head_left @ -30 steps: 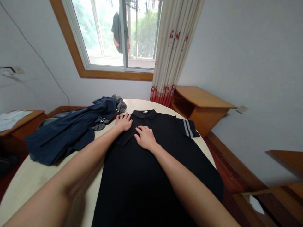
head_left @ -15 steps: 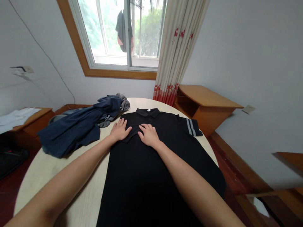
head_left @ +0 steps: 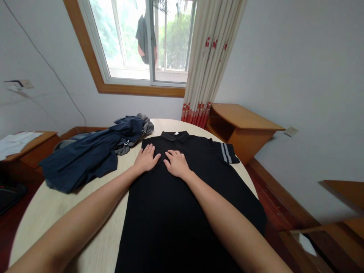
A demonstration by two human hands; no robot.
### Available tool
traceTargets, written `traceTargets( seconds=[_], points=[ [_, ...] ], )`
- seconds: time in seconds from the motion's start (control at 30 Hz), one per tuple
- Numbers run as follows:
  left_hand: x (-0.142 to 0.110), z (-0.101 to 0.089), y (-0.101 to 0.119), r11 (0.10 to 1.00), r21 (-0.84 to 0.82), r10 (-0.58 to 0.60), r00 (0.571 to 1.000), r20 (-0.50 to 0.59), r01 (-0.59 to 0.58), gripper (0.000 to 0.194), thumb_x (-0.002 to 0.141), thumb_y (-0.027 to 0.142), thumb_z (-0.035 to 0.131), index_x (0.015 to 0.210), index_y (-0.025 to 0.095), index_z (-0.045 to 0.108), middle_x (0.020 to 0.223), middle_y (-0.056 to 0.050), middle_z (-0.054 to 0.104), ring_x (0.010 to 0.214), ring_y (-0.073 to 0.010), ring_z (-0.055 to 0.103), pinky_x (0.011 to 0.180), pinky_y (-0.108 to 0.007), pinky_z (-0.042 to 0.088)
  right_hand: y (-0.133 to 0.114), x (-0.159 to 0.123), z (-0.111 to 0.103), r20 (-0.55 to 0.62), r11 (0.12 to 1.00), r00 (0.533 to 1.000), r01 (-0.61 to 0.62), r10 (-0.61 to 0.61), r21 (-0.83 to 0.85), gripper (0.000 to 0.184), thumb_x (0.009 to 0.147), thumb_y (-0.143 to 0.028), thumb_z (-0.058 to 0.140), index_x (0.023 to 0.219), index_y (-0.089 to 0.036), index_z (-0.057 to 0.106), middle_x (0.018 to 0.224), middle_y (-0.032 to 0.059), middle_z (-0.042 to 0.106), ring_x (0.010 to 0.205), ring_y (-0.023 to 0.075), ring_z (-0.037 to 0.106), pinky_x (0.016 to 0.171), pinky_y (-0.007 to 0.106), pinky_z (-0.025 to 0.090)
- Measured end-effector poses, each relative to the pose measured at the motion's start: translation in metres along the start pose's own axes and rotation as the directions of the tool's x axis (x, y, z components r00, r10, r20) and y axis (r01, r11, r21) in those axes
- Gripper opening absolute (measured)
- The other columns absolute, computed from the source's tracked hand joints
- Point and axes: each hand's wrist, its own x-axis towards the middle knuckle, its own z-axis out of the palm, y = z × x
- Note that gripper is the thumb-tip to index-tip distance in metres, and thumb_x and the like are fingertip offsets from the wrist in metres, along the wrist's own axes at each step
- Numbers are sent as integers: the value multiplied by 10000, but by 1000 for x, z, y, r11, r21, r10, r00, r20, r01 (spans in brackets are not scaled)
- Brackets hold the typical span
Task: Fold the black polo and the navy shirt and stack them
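Note:
A black polo shirt (head_left: 167, 216) lies spread on the round table, its collar at the far end. Its right-hand sleeve (head_left: 227, 152), with two grey stripes, sticks out to the side. The left-hand sleeve is folded inward over the chest, partly under my hands. My left hand (head_left: 146, 158) rests flat on this folded part near the shirt's left edge, fingers spread. Close beside it, my right hand (head_left: 176, 163) lies palm down on the chest below the collar, its fingers apart and slightly bent. Neither hand grips the cloth visibly.
A heap of dark blue and grey clothes (head_left: 85, 155) lies on the left of the pale table (head_left: 34, 227). Behind it stand a window and a curtain (head_left: 209, 64). A wooden cabinet (head_left: 241, 117) is at the back right, and another wooden piece with white cloth (head_left: 17, 144) at the left.
My left hand has slid slightly to the right over the folded sleeve. The right hand stays almost in place on the chest. The whole view has shifted a little.

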Motion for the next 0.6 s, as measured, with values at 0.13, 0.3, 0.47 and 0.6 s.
traceTargets(
  seconds=[0.13,0.3,0.47,0.6],
  points=[
    [-6,-3,1,999,-39,-35,999,21,36,642,1011,482,298,1528,115,397,1631,-139,284,1521,-279,233,1217,-465,225,17,10,-16,-55,994,998,4,2,107,422,956,-357,523,1312,-169,649,1400,109,594,1254,276,520,1047,413,419],
    [-24,-27,10,975,-156,97,931,-351,-160,472,1012,372,346,1356,171,600,1513,-86,509,1396,-247,452,1196,-416,301,107,8,-76,-378,847,761,-507,527,161,387,950,-290,446,1195,-149,710,1268,175,631,1181,310,569,1028,453,434],
    [-34,-26,21,931,-222,205,917,-343,-291,426,996,369,404,1253,152,665,1395,-101,615,1297,-254,545,1125,-427,413,183,-24,-89,-322,472,434,-880,842,49,490,877,-300,570,1329,-112,595,1395,242,502,1302,409,469,1035,574,408],
    [-33,-15,22,940,-217,223,956,-192,-263,488,996,408,412,1332,122,621,1487,-122,532,1382,-275,475,1169,-435,365,199,-34,-78,-247,398,376,-916,893,48,609,838,-352,642,1361,-58,540,1389,289,510,1304,408,493,1039,541,428]
  ],
)
